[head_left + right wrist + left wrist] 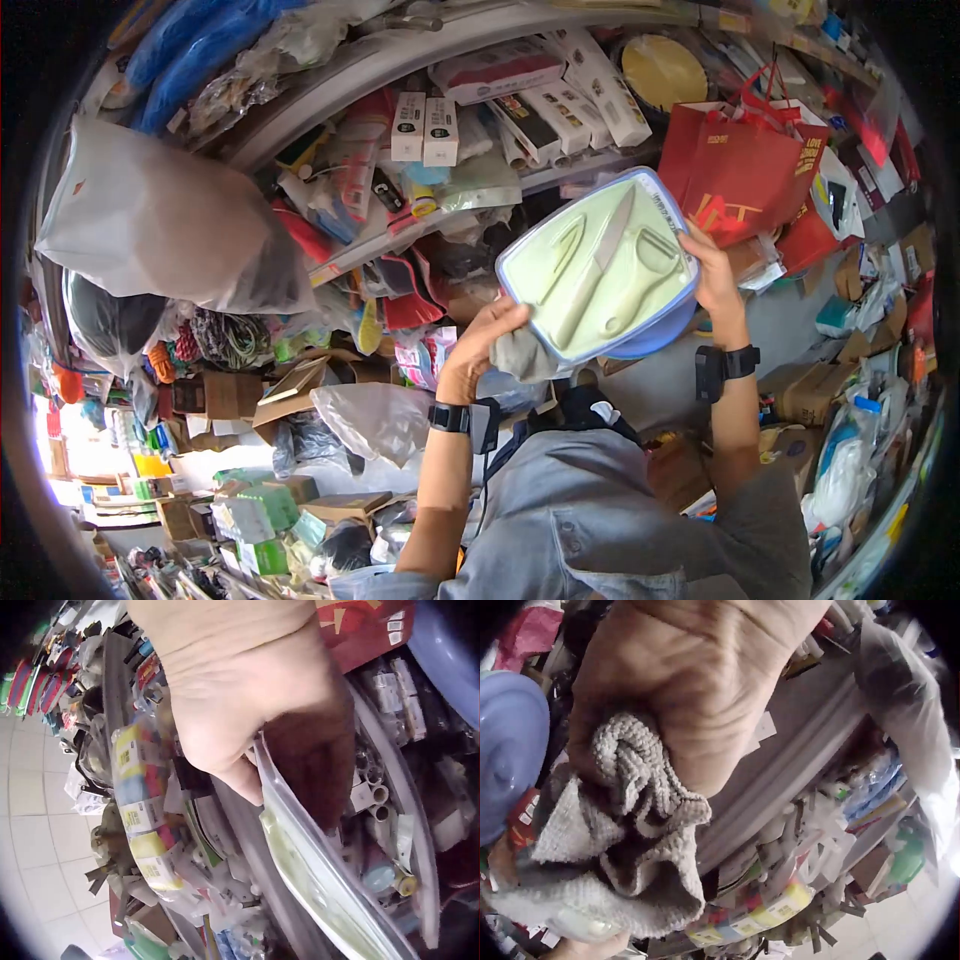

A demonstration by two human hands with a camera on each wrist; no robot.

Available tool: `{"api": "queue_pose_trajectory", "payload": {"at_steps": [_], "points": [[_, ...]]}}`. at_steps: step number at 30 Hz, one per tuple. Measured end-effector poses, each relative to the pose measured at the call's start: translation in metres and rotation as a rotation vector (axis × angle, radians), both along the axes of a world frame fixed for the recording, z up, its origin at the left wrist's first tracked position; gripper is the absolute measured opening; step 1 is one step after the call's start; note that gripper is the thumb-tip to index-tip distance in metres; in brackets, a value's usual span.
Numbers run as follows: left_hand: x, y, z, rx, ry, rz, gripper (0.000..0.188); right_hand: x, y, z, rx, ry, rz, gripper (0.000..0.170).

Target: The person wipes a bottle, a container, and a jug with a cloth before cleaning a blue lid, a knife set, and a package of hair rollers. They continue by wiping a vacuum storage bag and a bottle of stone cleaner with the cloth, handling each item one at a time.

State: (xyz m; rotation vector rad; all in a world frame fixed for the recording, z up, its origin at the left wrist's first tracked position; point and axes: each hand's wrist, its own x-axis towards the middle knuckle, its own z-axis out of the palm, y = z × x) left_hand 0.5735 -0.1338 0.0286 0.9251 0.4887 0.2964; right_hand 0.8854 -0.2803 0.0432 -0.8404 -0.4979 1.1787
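Note:
A packaged knife-and-peeler set [600, 265] on a pale green backing with a blue rim is held up tilted in front of the shelves. Under its clear cover show a pale green knife [612, 235] and a peeler [640, 285]. My right hand [712, 270] pinches its upper right edge, thumb on one face and fingers behind, as the right wrist view shows. At the lower left corner, my left hand [490, 335] has its thumb by the rim. That same hand grips a bunched grey knitted cloth [634, 817], which hangs below the fingers.
Crowded shelves [480, 205] with boxes and bagged goods stand ahead. A red gift bag [735, 165] is at the right, and a round blue plastic thing [655, 335] sits behind the set. A large white plastic bag [160, 220] hangs at left. Cartons [805, 390] crowd the lower right.

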Motion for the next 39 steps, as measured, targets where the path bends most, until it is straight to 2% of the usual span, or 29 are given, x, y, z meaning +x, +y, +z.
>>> {"api": "queue_pose_trajectory", "payload": {"at_steps": [1,3,4,5,6,8,9,11,12,14,15,18,20,21,24,27,34,36,38,39], "points": [[0.002,-0.002,-0.009,0.010,0.049,-0.005,0.037,-0.007,0.000,0.009,-0.078,-0.035,-0.051,0.043],[0.010,-0.012,-0.015,-0.003,0.118,0.012,0.028,-0.005,0.002,0.003,-0.051,0.037,-0.036,0.045],[0.011,-0.017,-0.020,-0.010,0.105,0.030,0.028,-0.003,0.004,-0.002,-0.022,0.107,-0.017,0.048],[0.012,-0.021,-0.026,-0.017,0.093,0.048,0.028,-0.001,0.006,-0.005,0.041,0.037,-0.029,0.059],[0.014,-0.026,-0.033,0.081,0.071,0.081,0.030,-0.003,0.005,-0.005,0.038,0.038,-0.033,0.059],[0.016,-0.034,-0.047,0.041,0.076,0.098,0.031,-0.012,0.003,-0.004,0.040,0.124,-0.144,0.068],[0.016,-0.039,-0.054,0.005,0.079,0.121,0.032,-0.021,0.001,-0.004,0.022,0.086,-0.199,0.072],[0.019,-0.047,-0.062,-0.023,0.083,0.155,0.032,-0.034,-0.001,-0.024,0.112,0.126,-0.216,0.072],[0.020,-0.050,-0.064,-0.112,0.040,0.166,0.030,-0.043,-0.004,-0.033,0.113,0.137,-0.229,0.070],[0.023,-0.055,-0.071,-0.207,0.018,0.214,0.025,-0.067,-0.009,-0.045,0.011,0.170,-0.287,0.064],[0.023,-0.056,-0.079,-0.211,0.021,0.216,0.025,-0.073,-0.017,-0.063,-0.046,0.189,-0.241,0.057],[0.022,-0.061,-0.097,-0.290,-0.007,0.235,0.024,-0.111,-0.022,-0.071,-0.163,0.061,-0.221,0.047],[0.022,-0.067,-0.094,-0.310,-0.008,0.231,0.025,-0.131,-0.018,-0.076,-0.166,-0.030,-0.252,0.046],[0.021,-0.069,-0.094,-0.325,-0.011,0.228,0.025,-0.139,-0.016,-0.074,-0.176,0.032,-0.274,0.047],[0.012,-0.072,-0.101,-0.359,0.004,0.180,0.025,-0.149,-0.015,-0.085,-0.194,-0.011,-0.331,0.048],[0.001,-0.072,-0.106,-0.400,0.059,0.138,0.027,-0.154,-0.018,-0.089,-0.229,0.012,-0.302,0.050],[-0.022,-0.065,-0.118,-0.349,0.141,0.252,0.037,-0.151,-0.033,-0.117,-0.284,-0.039,-0.290,0.053],[-0.022,-0.066,-0.129,-0.353,0.171,0.254,0.035,-0.145,-0.038,-0.127,-0.305,-0.040,-0.274,0.053],[-0.019,-0.064,-0.154,-0.200,0.233,0.220,0.029,-0.136,-0.039,-0.137,-0.318,-0.036,-0.247,0.053],[-0.012,-0.065,-0.147,-0.194,0.245,0.229,0.022,-0.128,-0.038,-0.141,-0.332,-0.028,-0.237,0.051]]}}
